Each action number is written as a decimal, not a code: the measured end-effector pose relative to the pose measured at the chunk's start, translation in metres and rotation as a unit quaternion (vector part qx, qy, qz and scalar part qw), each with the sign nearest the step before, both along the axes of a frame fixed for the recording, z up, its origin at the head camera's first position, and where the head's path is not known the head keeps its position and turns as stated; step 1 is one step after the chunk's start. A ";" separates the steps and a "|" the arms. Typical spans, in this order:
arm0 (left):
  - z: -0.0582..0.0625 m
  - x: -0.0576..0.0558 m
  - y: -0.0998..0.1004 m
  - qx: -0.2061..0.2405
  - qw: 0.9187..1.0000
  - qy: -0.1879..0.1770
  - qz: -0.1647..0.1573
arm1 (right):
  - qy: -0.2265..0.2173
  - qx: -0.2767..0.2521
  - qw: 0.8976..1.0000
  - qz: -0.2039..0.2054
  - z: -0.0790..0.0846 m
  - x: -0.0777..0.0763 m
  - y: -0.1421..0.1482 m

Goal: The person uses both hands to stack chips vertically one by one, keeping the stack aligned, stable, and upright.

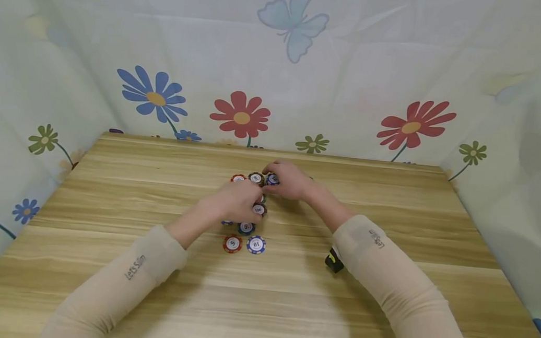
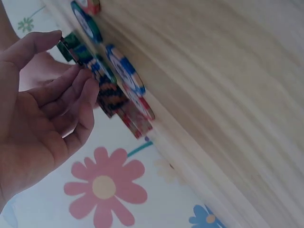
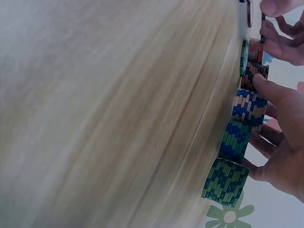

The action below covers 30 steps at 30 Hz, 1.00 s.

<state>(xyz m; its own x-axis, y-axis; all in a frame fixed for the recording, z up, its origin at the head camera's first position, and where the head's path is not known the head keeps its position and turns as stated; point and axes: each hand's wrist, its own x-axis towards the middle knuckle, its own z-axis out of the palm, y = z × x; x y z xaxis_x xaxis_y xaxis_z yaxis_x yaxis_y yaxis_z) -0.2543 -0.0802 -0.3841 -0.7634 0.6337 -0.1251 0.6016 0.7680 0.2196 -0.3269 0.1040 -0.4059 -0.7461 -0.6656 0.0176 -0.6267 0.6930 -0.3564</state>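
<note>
My left hand (image 1: 242,201) pinches a black poker chip (image 1: 260,210) marked 100 between thumb and fingers. In the left wrist view, that chip (image 2: 72,50) shows edge-on, thin and dark. At the back of the chips, my right hand (image 1: 290,181) has its fingers loosely spread about a row of stacks. Its thumb lies by the black-and-orange stack (image 3: 251,83), and its other fingers reach behind the blue-and-orange stack (image 3: 249,107). Beside these stand a blue-and-green stack (image 3: 235,141) and a green stack (image 3: 225,183). A red stack (image 1: 238,179) ends the row on the left.
Nearer me lie a red chip (image 1: 233,243) marked 5, a blue-and-white chip (image 1: 256,244) marked 10 and a dark blue chip (image 1: 246,228). A small black object (image 1: 334,261) shows beside my right sleeve. Flower-printed cloth (image 1: 342,90) surrounds the wooden table (image 1: 383,302).
</note>
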 end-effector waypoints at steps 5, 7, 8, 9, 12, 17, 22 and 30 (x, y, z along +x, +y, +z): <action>0.006 -0.004 -0.009 0.010 1.000 0.000 0.025 | 0.000 -0.001 1.000 -0.003 -0.001 -0.001 0.000; 0.008 -0.006 -0.013 0.018 0.999 -0.003 0.036 | 0.000 -0.003 1.000 -0.006 -0.001 -0.001 -0.001; 0.008 -0.007 -0.015 0.020 0.999 -0.003 0.043 | 0.001 -0.005 1.000 -0.005 0.000 -0.001 -0.001; 0.009 -0.008 -0.017 0.021 0.999 0.000 0.049 | 0.000 -0.006 1.000 -0.005 0.000 0.000 -0.002; 0.009 -0.011 -0.022 0.026 0.998 0.008 0.057 | -0.001 -0.005 1.000 -0.002 -0.001 0.000 -0.004; 0.008 -0.017 -0.029 0.049 0.996 0.000 0.076 | -0.006 -0.002 1.000 -0.006 -0.003 0.000 -0.006; 0.004 -0.028 -0.036 0.083 0.992 0.011 0.099 | 0.002 -0.013 1.000 -0.005 -0.006 -0.001 -0.008; -0.003 -0.038 -0.035 0.084 0.990 0.022 0.113 | 0.011 -0.011 1.000 -0.010 -0.013 -0.001 -0.009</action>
<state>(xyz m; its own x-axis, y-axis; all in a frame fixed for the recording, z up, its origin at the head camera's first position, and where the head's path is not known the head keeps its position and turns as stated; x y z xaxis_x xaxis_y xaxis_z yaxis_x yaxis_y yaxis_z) -0.2919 -0.1148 -0.3875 -0.8908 0.4544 0.0047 0.4299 0.8393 0.3329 -0.3276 0.0953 -0.4192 -0.7586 -0.6497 0.0494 -0.6206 0.6974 -0.3585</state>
